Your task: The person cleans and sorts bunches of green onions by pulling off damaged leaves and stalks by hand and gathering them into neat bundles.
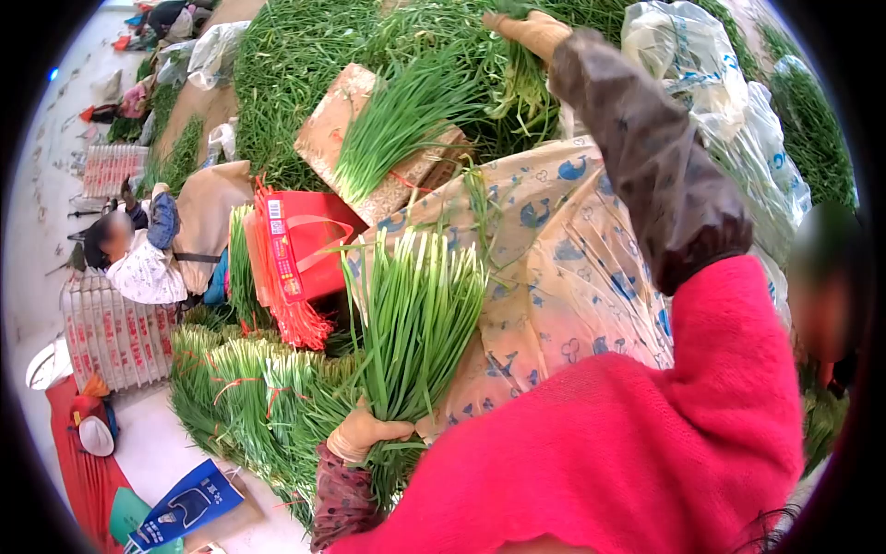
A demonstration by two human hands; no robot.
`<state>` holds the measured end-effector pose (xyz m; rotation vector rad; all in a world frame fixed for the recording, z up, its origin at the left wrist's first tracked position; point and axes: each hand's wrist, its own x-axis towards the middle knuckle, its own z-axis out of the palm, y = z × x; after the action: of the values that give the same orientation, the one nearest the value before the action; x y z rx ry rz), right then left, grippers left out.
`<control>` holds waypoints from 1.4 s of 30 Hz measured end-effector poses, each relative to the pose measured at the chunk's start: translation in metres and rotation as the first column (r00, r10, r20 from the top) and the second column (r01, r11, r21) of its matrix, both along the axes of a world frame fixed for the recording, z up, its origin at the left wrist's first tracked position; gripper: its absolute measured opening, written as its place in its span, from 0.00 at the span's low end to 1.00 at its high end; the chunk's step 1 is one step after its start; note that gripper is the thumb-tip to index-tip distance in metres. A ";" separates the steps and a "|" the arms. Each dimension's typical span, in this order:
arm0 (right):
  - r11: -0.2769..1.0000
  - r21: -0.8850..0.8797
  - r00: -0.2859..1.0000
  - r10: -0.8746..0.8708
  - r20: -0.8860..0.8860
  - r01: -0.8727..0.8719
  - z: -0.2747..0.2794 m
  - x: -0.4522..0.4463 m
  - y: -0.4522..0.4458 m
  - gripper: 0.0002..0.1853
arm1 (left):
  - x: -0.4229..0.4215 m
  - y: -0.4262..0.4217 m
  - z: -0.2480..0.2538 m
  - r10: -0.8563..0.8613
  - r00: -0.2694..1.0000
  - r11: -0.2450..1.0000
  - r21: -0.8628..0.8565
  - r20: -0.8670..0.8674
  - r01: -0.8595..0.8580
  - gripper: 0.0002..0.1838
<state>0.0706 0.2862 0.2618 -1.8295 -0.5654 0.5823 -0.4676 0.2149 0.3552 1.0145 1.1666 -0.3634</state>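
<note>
My left hand (365,434), in a tan glove, is closed around the leafy part of a bunch of garlic chives (415,323), its pale stem ends pointing up the view. My right hand (533,33), also gloved, reaches out at the top over the heap of loose chives (295,83). Its fingers are curled at a drooping, partly yellowed clump (521,88). Between the hands, more chives (406,120) lie on a worn board (318,138). A whale-print apron (544,258) covers my lap.
A red box (318,240) with red ties (277,268) hanging on it stands beside the board. Tied chive bundles (249,388) are stacked at lower left. Clear plastic bags (701,74) lie at upper right. Another person (148,268) sits at left near white foam boxes (115,332).
</note>
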 end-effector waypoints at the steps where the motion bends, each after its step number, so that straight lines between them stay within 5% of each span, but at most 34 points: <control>1: 0.890 -0.422 0.902 0.314 0.298 -0.170 0.015 0.002 0.008 0.31 | 0.002 0.001 0.001 0.016 1.000 0.997 -0.069 -0.025 -0.017 0.34; 2: 0.603 -0.787 0.640 0.658 0.397 -0.131 0.026 0.001 0.016 0.30 | -0.001 0.001 -0.004 0.017 1.000 0.999 -0.045 0.023 -0.016 0.32; 3: 0.609 -0.782 0.637 0.656 0.404 -0.132 0.032 -0.005 0.021 0.30 | 0.002 0.002 -0.003 0.020 0.999 0.999 -0.037 0.025 -0.019 0.32; 5: 0.460 -0.863 0.349 0.859 0.374 -0.207 0.048 -0.032 0.020 0.25 | 0.013 0.004 -0.004 0.019 0.996 1.000 -0.014 0.087 -0.018 0.32; 7: 0.496 -0.687 0.267 0.868 0.419 -0.531 0.104 -0.109 0.001 0.19 | 0.033 0.008 0.001 0.025 0.999 1.000 0.003 0.028 -0.026 0.32; 9: 0.258 -0.253 0.153 0.916 0.370 -0.932 0.125 -0.174 -0.026 0.22 | 0.041 0.014 -0.005 -0.199 0.973 0.978 0.088 0.117 0.189 0.31; 10: 0.019 -0.185 -0.063 0.900 0.432 -0.983 0.127 -0.209 -0.029 0.25 | 0.047 0.016 -0.005 -0.207 0.972 0.978 0.029 0.116 0.205 0.32; 11: -0.077 0.080 -0.027 0.868 0.495 -0.994 0.107 -0.244 -0.044 0.28 | 0.048 0.018 -0.005 -0.221 0.969 0.975 0.029 0.115 0.219 0.32; 12: -0.064 0.078 -0.017 0.869 0.494 -0.995 0.100 -0.254 -0.048 0.28 | 0.044 0.022 -0.008 -0.300 0.949 0.954 0.055 0.101 0.295 0.32; 16: -0.373 -0.312 -0.437 0.884 0.165 -0.874 0.075 -0.279 -0.052 0.36 | 0.019 0.027 -0.020 -0.560 0.828 0.823 0.143 0.040 0.550 0.33; 18: -0.530 -0.194 -0.503 0.847 -0.171 -0.826 0.030 -0.256 -0.039 0.39 | 0.020 0.023 -0.023 -0.341 0.911 0.928 -0.075 0.231 0.366 0.36; 19: -0.538 -0.115 -0.484 0.817 -0.313 -0.835 0.021 -0.243 -0.045 0.41 | 0.013 0.022 -0.029 -0.288 0.910 0.936 -0.112 0.297 0.333 0.39; 22: -0.511 -0.193 -0.425 0.831 -0.358 -0.838 0.002 -0.198 -0.057 0.41 | -0.005 0.023 -0.049 -0.377 0.865 0.920 0.028 0.331 0.390 0.40; 24: -0.383 0.132 -0.405 0.875 -0.264 -0.914 -0.027 -0.175 -0.067 0.42 | -0.014 0.024 -0.053 -0.324 0.884 0.938 -0.010 0.338 0.348 0.40; 25: -0.386 0.129 -0.407 0.873 -0.269 -0.914 -0.032 -0.167 -0.080 0.42 | -0.015 0.024 -0.053 -0.273 0.902 0.951 -0.045 0.335 0.305 0.40; 26: -0.243 0.121 -0.263 0.943 -0.203 -0.963 -0.036 -0.160 -0.092 0.43 | -0.012 0.026 -0.049 -0.208 0.924 0.960 -0.116 0.322 0.257 0.41; 28: -0.069 -0.006 -0.064 0.951 -0.302 -0.998 0.000 -0.153 -0.097 0.38 | -0.013 0.029 -0.052 -0.204 0.934 0.972 -0.053 0.293 0.229 0.39; 29: -0.068 -0.003 -0.064 0.951 -0.302 -0.998 0.009 -0.156 -0.092 0.38 | -0.015 0.032 -0.055 -0.201 0.944 0.979 0.011 0.261 0.205 0.38; 31: -0.033 -0.442 0.120 0.942 -0.313 -0.896 0.013 -0.160 -0.079 0.28 | -0.006 0.031 -0.053 -0.084 0.971 0.994 -0.052 0.225 0.098 0.30; 32: 0.025 -0.487 0.149 0.964 -0.219 -0.873 0.005 -0.159 -0.073 0.23 | -0.005 0.034 -0.056 -0.093 0.969 0.991 -0.075 0.228 0.112 0.30; 34: 0.197 -0.502 0.211 0.977 0.029 -0.842 0.014 -0.150 -0.066 0.17 | -0.009 0.034 -0.060 -0.098 0.969 0.988 -0.092 0.225 0.122 0.30; 35: 0.168 -0.571 0.168 0.984 0.054 -0.803 0.011 -0.145 -0.055 0.14 | -0.009 0.032 -0.062 -0.072 0.966 0.992 -0.081 0.248 0.094 0.31; 37: 0.195 -0.432 0.274 0.953 -0.129 -0.881 0.032 -0.134 -0.049 0.13 | -0.009 0.032 -0.066 -0.051 0.960 0.995 -0.065 0.274 0.071 0.32; 39: 0.234 -0.427 0.314 0.941 -0.126 -0.873 0.040 -0.128 -0.041 0.14 | -0.013 0.027 -0.070 0.004 0.975 0.999 0.033 0.223 -0.011 0.33; 42: 0.505 -0.539 0.359 0.862 0.359 -0.674 0.037 -0.112 -0.032 0.13 | -0.002 0.030 -0.071 0.014 0.938 0.999 -0.038 0.345 -0.001 0.32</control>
<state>-0.0417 0.2541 0.2987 -1.9407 -1.9966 0.7303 -0.4700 0.2449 0.2843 0.9944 0.8423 -0.1885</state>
